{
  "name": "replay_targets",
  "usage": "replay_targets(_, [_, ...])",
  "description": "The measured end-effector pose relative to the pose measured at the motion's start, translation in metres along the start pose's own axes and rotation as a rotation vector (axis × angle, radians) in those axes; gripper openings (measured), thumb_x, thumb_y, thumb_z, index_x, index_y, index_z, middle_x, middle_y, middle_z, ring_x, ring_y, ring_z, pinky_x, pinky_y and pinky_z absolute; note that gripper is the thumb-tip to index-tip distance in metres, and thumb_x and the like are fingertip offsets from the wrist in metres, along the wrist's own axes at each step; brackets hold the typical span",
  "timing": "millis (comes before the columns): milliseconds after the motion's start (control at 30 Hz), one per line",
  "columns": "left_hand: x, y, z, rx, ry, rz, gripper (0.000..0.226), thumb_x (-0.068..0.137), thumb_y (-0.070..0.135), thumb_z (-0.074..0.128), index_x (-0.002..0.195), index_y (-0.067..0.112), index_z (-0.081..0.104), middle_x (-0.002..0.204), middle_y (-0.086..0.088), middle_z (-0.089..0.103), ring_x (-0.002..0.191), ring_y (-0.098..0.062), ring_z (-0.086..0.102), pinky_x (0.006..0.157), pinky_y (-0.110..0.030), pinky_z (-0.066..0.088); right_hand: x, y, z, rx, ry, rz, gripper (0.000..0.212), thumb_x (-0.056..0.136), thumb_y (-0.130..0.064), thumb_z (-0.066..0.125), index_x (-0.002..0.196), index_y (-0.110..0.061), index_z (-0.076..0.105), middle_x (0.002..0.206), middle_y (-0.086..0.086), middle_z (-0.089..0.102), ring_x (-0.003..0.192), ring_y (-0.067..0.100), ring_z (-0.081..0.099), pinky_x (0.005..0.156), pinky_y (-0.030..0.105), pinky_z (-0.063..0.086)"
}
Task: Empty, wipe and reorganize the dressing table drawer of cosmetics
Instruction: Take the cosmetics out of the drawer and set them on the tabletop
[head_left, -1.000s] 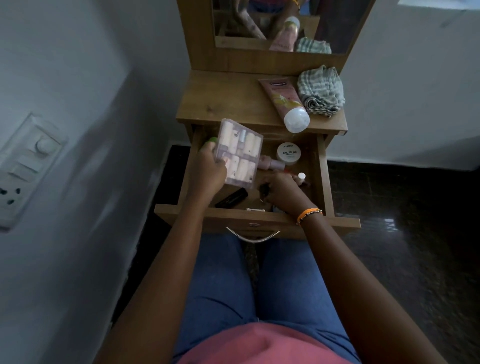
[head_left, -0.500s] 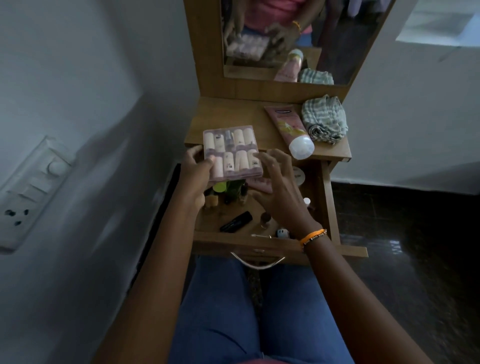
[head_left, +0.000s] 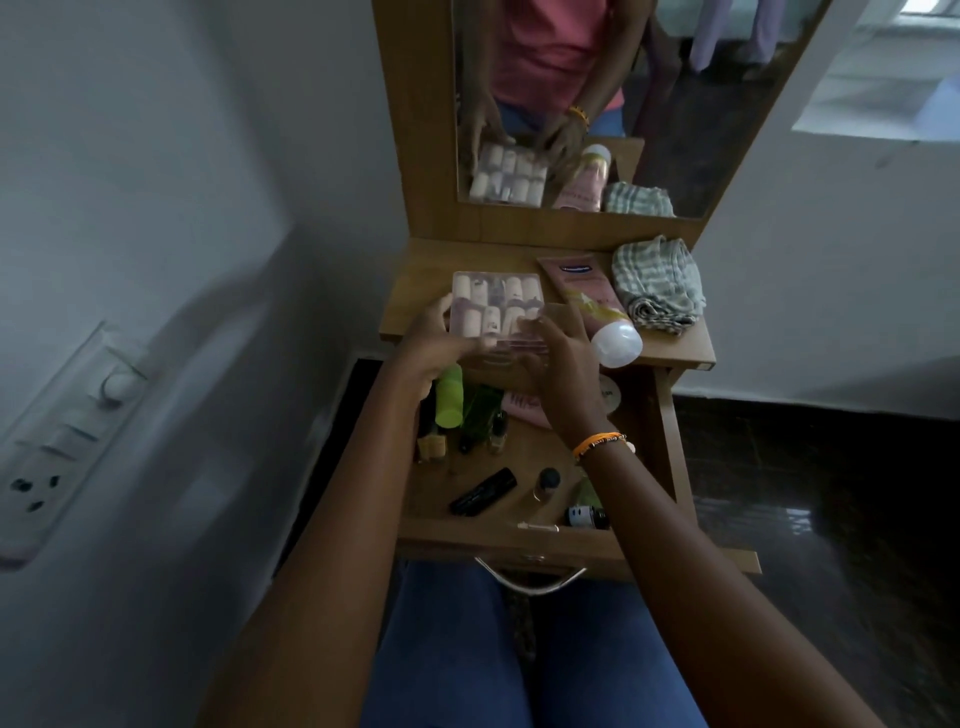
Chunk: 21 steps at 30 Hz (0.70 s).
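Note:
A clear plastic case of small pale bottles (head_left: 493, 306) sits at the front left of the dressing table top (head_left: 426, 270). My left hand (head_left: 428, 340) holds its left edge with thumb and fingers. My right hand (head_left: 563, 358) touches its right front corner, fingers spread. Below, the open drawer (head_left: 667, 467) holds a green-capped bottle (head_left: 449, 395), dark green bottles (head_left: 480, 415), a black tube (head_left: 483, 491), a small dark-capped vial (head_left: 545, 483) and a small dark bottle (head_left: 587, 516). A pink item and a white jar are partly hidden under my right hand.
A pink lotion tube with a white cap (head_left: 592, 306) and a folded checked cloth (head_left: 657, 286) lie on the right of the top. The mirror (head_left: 675, 104) stands behind. A switchboard (head_left: 57, 441) is on the left wall. My knees sit under the drawer handle (head_left: 530, 579).
Both hands lifted the clear case out of the drawer and moved it away onto the table top. My right hand left the drawer's contents and joined the case.

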<state>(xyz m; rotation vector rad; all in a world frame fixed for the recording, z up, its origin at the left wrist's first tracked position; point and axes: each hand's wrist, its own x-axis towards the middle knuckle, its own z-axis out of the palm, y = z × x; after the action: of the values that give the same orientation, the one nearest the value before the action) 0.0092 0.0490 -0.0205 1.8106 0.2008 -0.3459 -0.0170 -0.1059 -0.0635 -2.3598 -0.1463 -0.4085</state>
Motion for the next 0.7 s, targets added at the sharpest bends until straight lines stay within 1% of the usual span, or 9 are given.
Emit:
replay_targets(67, [0.004,0.002,-0.001,0.080,-0.004,0.036,0.088,0.077,0.007,0.075,0.149,0.013,0.023,0.146,-0.006,0.041,0.127,-0.020,0.045,0.089,-0.024,0.042,0.006,0.000,0.002,-0.005,0.003,0.027,0.035,0.079,-0.003,0.063,0.114,-0.009,0.060,0.129,0.013,0.043,0.105,0.030,0.057,0.082,0.046,0.054])
replay_targets(167, [0.013,0.001,-0.001,0.183,0.063,0.086,0.088,0.075,0.009,0.077,0.148,0.013,0.028,0.145,-0.008,0.044,0.127,-0.022,0.048,0.095,-0.029,0.045,0.013,-0.002,0.002,-0.036,0.001,0.050,0.034,0.081,-0.005,0.062,0.115,-0.007,0.061,0.127,0.014,0.046,0.108,0.030,0.055,0.084,0.045,0.052])
replay_targets(200, [0.015,0.002,0.000,0.222,0.088,0.104,0.086,0.074,0.010,0.077,0.146,0.012,0.031,0.143,-0.008,0.047,0.125,-0.022,0.050,0.094,-0.030,0.046,0.016,-0.003,0.001,-0.060,-0.005,0.054,0.034,0.082,-0.006,0.062,0.116,-0.007,0.061,0.126,0.014,0.047,0.109,0.030,0.054,0.085,0.044,0.051])
replay_targets(267, [0.017,0.001,0.002,0.284,0.144,0.149,0.079,0.074,0.012,0.078,0.142,0.010,0.039,0.133,-0.011,0.055,0.116,-0.023,0.056,0.087,-0.030,0.048,0.019,-0.003,0.000,-0.111,-0.021,0.047,0.034,0.083,-0.009,0.061,0.117,-0.008,0.061,0.124,0.013,0.049,0.109,0.029,0.054,0.084,0.042,0.050])
replay_targets(333, [0.019,0.000,0.004,0.307,0.194,0.188,0.073,0.073,0.012,0.079,0.137,0.009,0.046,0.122,-0.014,0.062,0.107,-0.024,0.060,0.080,-0.029,0.049,0.022,-0.003,0.000,-0.171,-0.031,0.033,0.033,0.084,-0.011,0.061,0.116,-0.009,0.062,0.121,0.014,0.051,0.106,0.031,0.054,0.081,0.045,0.050])
replay_targets(467, [0.027,-0.008,0.007,0.343,0.294,0.218,0.066,0.073,0.017,0.079,0.132,0.006,0.052,0.117,-0.015,0.062,0.102,-0.024,0.062,0.075,-0.025,0.045,0.026,-0.002,0.006,-0.303,-0.025,0.003,0.031,0.087,-0.009,0.056,0.117,-0.008,0.061,0.119,0.017,0.054,0.109,0.035,0.051,0.080,0.048,0.050])
replay_targets(533, [0.030,-0.010,0.009,0.351,0.329,0.232,0.059,0.076,0.018,0.076,0.130,0.005,0.054,0.112,-0.015,0.065,0.099,-0.023,0.063,0.073,-0.022,0.043,0.029,-0.003,0.010,-0.348,-0.019,-0.001,0.034,0.086,-0.005,0.054,0.120,-0.008,0.059,0.123,0.018,0.053,0.112,0.037,0.048,0.080,0.048,0.051])
replay_targets(633, [0.037,-0.014,0.009,0.337,0.357,0.244,0.051,0.078,0.016,0.073,0.126,0.006,0.058,0.105,-0.014,0.069,0.095,-0.022,0.065,0.072,-0.022,0.042,0.030,-0.009,0.015,-0.402,-0.035,0.028,0.046,0.084,0.003,0.048,0.129,-0.008,0.050,0.129,0.019,0.048,0.114,0.038,0.044,0.074,0.045,0.052])
replay_targets(700, [0.042,-0.016,0.008,0.359,0.376,0.235,0.047,0.080,0.017,0.071,0.125,0.006,0.060,0.102,-0.013,0.069,0.093,-0.023,0.065,0.070,-0.022,0.040,0.030,-0.010,0.019,-0.435,-0.043,0.025,0.052,0.084,0.006,0.043,0.135,-0.007,0.043,0.134,0.019,0.045,0.114,0.039,0.043,0.070,0.043,0.049])
